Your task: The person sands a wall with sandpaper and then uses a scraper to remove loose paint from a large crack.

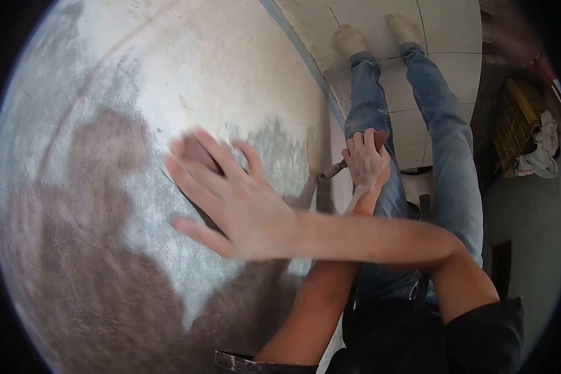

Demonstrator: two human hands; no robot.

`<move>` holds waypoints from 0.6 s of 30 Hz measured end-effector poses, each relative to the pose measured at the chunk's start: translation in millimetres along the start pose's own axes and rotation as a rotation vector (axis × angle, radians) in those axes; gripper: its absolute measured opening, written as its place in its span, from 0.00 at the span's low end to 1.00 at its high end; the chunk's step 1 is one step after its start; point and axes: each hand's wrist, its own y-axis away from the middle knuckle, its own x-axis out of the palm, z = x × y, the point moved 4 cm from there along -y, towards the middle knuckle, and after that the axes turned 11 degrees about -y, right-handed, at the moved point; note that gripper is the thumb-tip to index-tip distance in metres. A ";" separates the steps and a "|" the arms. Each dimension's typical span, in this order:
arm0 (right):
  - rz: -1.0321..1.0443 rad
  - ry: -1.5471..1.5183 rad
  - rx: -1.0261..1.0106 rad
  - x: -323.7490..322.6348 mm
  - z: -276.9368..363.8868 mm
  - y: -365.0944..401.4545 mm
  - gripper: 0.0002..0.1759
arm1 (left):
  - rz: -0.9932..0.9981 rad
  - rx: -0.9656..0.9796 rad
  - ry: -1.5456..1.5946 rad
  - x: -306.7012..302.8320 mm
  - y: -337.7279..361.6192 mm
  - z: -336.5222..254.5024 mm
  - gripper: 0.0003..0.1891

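Observation:
My right hand (237, 202), blurred by motion, lies over a reddish-brown pad (201, 153) against a large, round-edged surface (187, 68). Its fingers are spread over the pad, whose dark edge shows between fingers and thumb. Pale, grey-blue and brown patches mark the surface. The right forearm crosses above the left arm. Beyond the surface's edge, my left hand (368, 163) is closed round a small reddish-brown piece (380, 139) over the jeans. Just left of it, a brown tube end (331, 171) sticks out; whether the hand touches it is unclear.
My legs in blue jeans (445, 124) and dusty feet (350, 41) are over pale floor tiles (386, 81). At the right stands a yellow woven basket (516, 124) with a white crumpled bag (545, 146) against it.

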 end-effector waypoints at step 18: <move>0.001 -0.085 0.053 4.8 -4.9 6.6 0.39 | -0.079 0.015 0.019 3.7 -0.9 1.3 0.17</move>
